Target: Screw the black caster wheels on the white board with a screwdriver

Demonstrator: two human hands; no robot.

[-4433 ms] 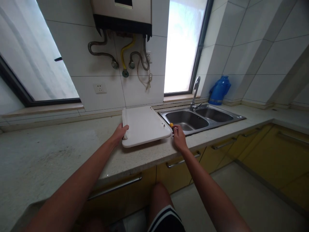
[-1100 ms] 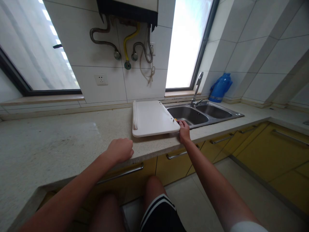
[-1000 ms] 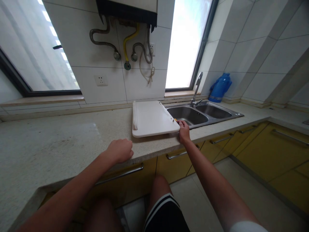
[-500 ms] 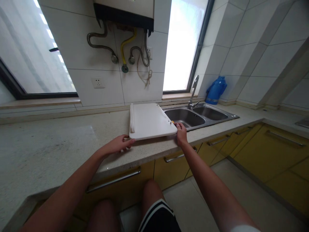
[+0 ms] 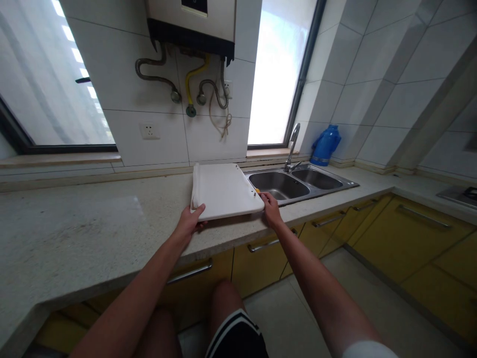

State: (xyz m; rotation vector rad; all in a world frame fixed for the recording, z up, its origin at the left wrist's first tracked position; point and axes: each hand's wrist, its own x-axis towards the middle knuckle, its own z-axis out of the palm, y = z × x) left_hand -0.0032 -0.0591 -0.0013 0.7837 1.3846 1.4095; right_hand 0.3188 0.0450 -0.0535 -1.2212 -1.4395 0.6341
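Observation:
A flat white panel [image 5: 225, 191] with rounded front corners lies on the countertop, its right edge beside the sink. Small metal pegs or holes show along that right edge, and a raised strip runs down its left side. My left hand [image 5: 189, 223] grips the near left corner, thumb on top and fingers underneath. At the near right corner, my right hand [image 5: 271, 208] is closed around the edge; some of its fingers are hidden. A small orange-yellow bit [image 5: 257, 190] shows by the panel's right edge, too small to name.
Right of the panel is a double steel sink [image 5: 316, 196] with a tall faucet [image 5: 292, 149]. A blue jug-shaped container [image 5: 325, 145] stands in the corner behind it. Above hangs a water heater [image 5: 192, 30] with hoses. Yellow cabinets [image 5: 257, 268] sit under the counter [image 5: 93, 219].
My left hand has moved onto the panel's near left corner and closed on it, thumb now on top. My right hand keeps its hold. The camera view has shifted slightly.

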